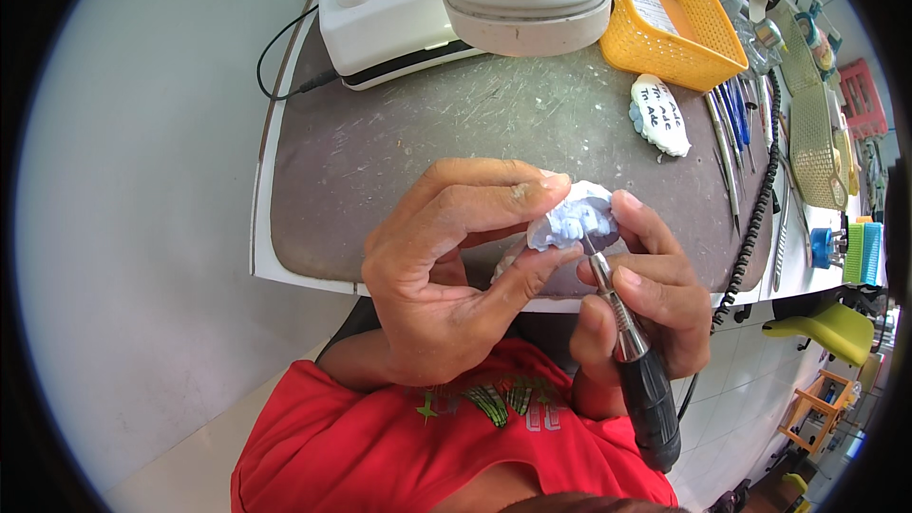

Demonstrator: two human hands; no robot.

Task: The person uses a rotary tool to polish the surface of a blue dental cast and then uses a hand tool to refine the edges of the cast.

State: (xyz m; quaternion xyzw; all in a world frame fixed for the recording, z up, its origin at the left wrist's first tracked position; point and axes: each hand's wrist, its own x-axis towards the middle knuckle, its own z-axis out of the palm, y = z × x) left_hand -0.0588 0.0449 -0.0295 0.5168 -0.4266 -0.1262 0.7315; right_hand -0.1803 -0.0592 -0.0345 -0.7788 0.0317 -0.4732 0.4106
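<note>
Left hand [451, 261] has the pale dental cast [583, 215] pinched, thumb against fingers, near the front edge of the brownish mat [380, 152]. Right hand [667, 296]'s curled pen-style round a black-and-silver handpiece [649, 399], one fingertip touching the cast too.

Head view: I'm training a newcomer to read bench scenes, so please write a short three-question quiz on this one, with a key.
1. Which hand holds the black-and-silver handpiece?
2. True or false: in the picture, the yellow basket stands right of the white ribbed hose.
3. What does the left hand pinch in its grip? A) dental model B) coiled cord C) yellow basket

Key: 1. The right hand. 2. True. 3. A.
</note>
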